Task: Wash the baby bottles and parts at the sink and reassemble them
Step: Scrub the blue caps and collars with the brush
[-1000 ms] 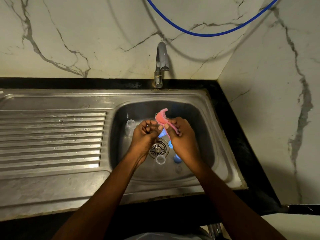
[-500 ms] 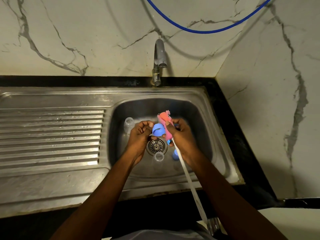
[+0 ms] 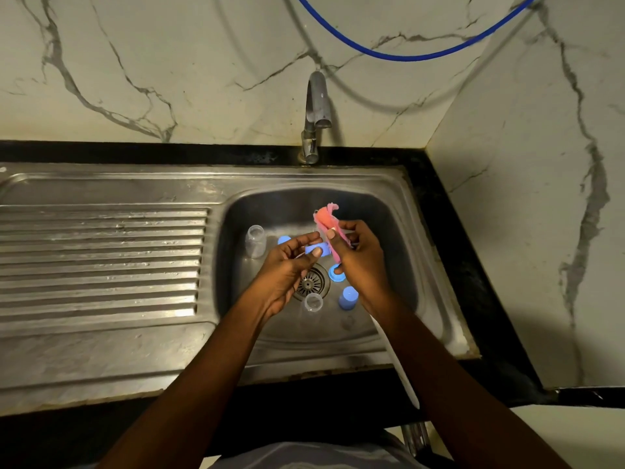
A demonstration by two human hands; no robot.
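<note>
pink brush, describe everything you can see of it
The brush has a ragged, bent pink sponge head on a long white handle. The right hand grips it just below the head, which points up over the sink; the handle runs back under the forearm. A blue part, pinched by the left hand, sits beside it.

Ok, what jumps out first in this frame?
The pink sponge brush over the middle of the basin, gripped by the right hand, with the left hand pinching a blue part right beside it. Next, the blue hose looping across the marble wall above the tap.
</note>
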